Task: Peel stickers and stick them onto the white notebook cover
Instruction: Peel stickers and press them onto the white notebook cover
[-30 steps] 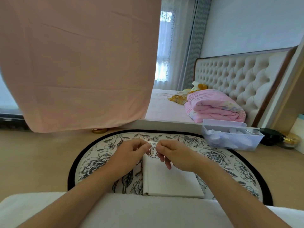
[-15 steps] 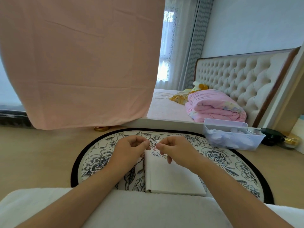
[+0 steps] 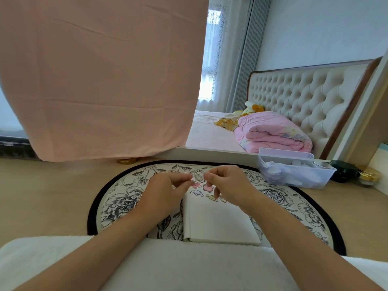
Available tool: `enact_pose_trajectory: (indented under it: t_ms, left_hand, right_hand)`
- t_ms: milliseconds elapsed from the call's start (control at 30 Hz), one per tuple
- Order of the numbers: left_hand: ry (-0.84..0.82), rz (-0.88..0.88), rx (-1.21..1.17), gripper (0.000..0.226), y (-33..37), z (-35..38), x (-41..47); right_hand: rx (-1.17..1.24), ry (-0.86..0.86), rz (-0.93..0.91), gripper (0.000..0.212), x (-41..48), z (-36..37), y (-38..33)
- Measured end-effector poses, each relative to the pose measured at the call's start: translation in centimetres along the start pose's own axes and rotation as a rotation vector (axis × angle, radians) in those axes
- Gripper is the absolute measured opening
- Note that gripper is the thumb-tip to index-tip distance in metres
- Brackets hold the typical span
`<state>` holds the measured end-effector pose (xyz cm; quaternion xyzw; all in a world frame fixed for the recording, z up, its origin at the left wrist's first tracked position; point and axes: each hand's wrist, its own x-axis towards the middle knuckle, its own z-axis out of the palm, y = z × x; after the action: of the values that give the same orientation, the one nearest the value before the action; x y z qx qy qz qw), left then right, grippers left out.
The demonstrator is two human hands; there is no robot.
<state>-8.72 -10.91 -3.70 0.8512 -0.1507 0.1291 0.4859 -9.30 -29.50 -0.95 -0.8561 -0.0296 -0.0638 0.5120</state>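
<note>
Head view. Left hand (image 3: 168, 191) and right hand (image 3: 230, 185) each pinch, thumb against forefinger, one edge of a small sticker (image 3: 198, 176) held between them above the far end of the white notebook (image 3: 218, 223). The notebook lies on a floral rug (image 3: 123, 199), its long axis running away from the person. Cartoon stickers (image 3: 196, 192) already sit at its far end. The cover lies directly below the grip, with both hands equally near. Right of and beyond the notebook, a clear basket (image 3: 304, 180) holds white items, too blurred to identify.
</note>
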Motion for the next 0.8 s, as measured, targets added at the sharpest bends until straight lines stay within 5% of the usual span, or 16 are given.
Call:
enact_pose_trajectory:
  t_ms: [100,200,333,800]
  left_hand:
    - [-0.075,0.1,0.335,0.045,-0.9,-0.3,0.3]
    - [-0.27,0.207,0.5,0.06,-1.9,-0.2,0.3]
    - [-0.396,0.202,0.5,0.069,-2.7,-0.1,0.3]
    - [-0.418,0.244,0.554,0.08,-3.0,-0.1,0.3]
  right_hand:
    - [-0.064,0.085,-0.001,0.017,0.4,-0.5,0.1]
    - [-0.111,-0.071,0.081,0.018,0.3,-1.1,0.2]
    - [-0.232,-0.327,0.259,0.018,-0.2,-0.6,0.1]
    - [-0.365,-0.21,0.221,0.034,-0.2,0.9,0.0]
